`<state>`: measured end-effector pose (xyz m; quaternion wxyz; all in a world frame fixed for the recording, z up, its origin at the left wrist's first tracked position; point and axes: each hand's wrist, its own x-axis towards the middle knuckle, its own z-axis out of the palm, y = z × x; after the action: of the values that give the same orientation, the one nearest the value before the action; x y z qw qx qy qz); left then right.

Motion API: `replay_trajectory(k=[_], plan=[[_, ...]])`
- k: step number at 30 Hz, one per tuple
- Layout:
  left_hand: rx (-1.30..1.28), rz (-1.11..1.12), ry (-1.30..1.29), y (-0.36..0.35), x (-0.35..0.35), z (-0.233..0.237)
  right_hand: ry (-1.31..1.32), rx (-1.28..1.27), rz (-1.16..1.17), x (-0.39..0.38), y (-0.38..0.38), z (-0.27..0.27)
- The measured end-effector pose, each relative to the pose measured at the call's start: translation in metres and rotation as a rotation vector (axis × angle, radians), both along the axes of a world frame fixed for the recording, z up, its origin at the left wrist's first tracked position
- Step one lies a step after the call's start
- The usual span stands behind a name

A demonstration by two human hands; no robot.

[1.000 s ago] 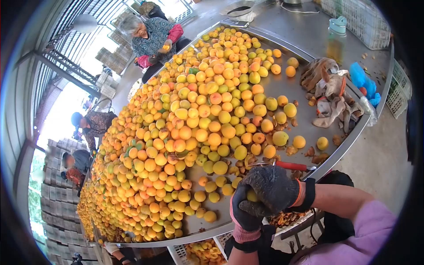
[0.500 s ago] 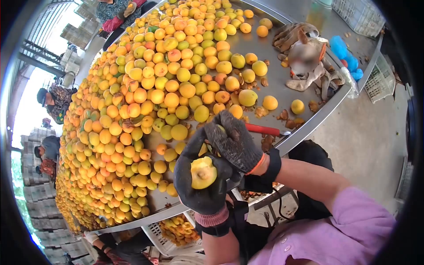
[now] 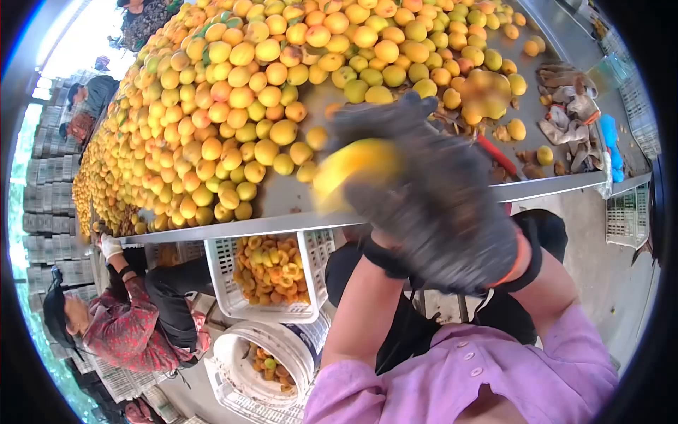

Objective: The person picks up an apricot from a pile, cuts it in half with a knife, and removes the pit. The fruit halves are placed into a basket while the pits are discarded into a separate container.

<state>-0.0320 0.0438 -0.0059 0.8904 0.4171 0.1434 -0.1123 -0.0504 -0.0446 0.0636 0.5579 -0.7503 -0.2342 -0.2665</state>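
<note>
A yellow apricot [image 3: 360, 169], smeared by motion, is between my two gloved hands above the table's front edge. My right hand [image 3: 441, 208], in a dark grey glove, is closed around its side, thumb across the lower part. Behind it, my left hand [image 3: 378, 116] in a black glove is mostly hidden; blurred dark fingers show above the fruit. Beyond my hands, a large heap of apricots [image 3: 233, 106] covers much of the metal table [image 3: 282, 198]. Just right of my hands, a red-handled tool [image 3: 496, 154] lies among brown scraps.
Below the table edge, a white crate [image 3: 307, 265] holds split apricots, with a white bucket [image 3: 233, 353] in front of it. Worn gloves [image 3: 571, 113] and a blue bundle [image 3: 611, 145] lie at right. Another person [image 3: 138, 321] sits at left.
My view has swung left, bringing the crate, bucket and seated person into sight. The cut apricot lay in my left palm; now my right hand covers most of the left, with a fruit between them.
</note>
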Motion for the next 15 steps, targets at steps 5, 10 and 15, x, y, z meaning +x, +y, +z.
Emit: replay_trajectory(k=[5,10,15], plan=[[-0.410,0.089,0.006,-0.001,-0.002,0.002,0.184,-0.242,-0.063,-0.004,-0.007,0.014],[0.307,-0.044,-0.564,0.034,0.011,-0.001,0.208,-0.861,-0.533,0.006,-0.110,-0.051],[0.019,-0.011,-0.432,0.020,0.012,0.024,0.637,-1.037,-0.416,0.017,-0.136,-0.091]])
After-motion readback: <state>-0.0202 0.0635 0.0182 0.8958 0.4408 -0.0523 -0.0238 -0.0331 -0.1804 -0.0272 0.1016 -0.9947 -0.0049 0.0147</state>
